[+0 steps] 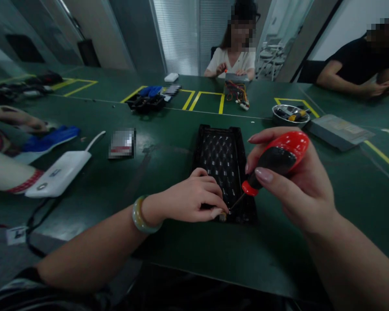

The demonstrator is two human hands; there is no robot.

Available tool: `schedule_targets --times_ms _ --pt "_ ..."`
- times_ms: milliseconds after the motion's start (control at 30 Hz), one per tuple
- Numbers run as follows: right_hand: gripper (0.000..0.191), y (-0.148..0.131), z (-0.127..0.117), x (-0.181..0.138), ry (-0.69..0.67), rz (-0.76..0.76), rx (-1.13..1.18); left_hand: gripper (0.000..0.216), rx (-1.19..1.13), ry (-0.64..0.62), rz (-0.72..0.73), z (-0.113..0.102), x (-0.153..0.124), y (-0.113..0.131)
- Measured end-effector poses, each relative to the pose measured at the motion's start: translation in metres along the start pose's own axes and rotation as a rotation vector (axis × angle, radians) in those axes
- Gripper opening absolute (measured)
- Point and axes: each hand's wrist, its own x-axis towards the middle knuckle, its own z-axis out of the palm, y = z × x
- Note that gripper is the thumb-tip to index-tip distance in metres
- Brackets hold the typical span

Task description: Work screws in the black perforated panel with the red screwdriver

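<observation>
A black rectangular panel (215, 149) with a diamond-patterned, slotted face and raised rims lies on the green table. My right hand (298, 185) grips a red and black screwdriver (278, 155), tilted down to the left. Its thin shaft reaches the near right corner of the panel, where the tip meets a small shiny spot. Over the panel's near end rests my left hand (197, 196), fingers bent and pressed together. Thumb and forefinger close at a small gold-coloured metal part (223, 217) beside the screwdriver tip; the fingers partly cover it.
A steel bowl (291, 115) of tools and a grey metal plate (340, 131) lie to the right. Leftward are a white power bank (60, 172) and a co-worker's arm with a blue glove (53, 138). Across the table, a person handles a metal box (236, 80) with coloured wires.
</observation>
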Motion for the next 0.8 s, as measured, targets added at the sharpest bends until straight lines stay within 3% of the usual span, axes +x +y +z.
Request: schedule_targets --times_ms 600,800 --pt "0.025 0.014 0.000 0.005 0.109 0.032 -0.028 0.021 -0.004 -0.020 -0.032 -0.002 0.003 0.005" --pt "0.023 0.015 0.001 0.008 0.325 0.038 0.031 0.022 0.001 -0.019 -0.022 0.000 0.002 0.004"
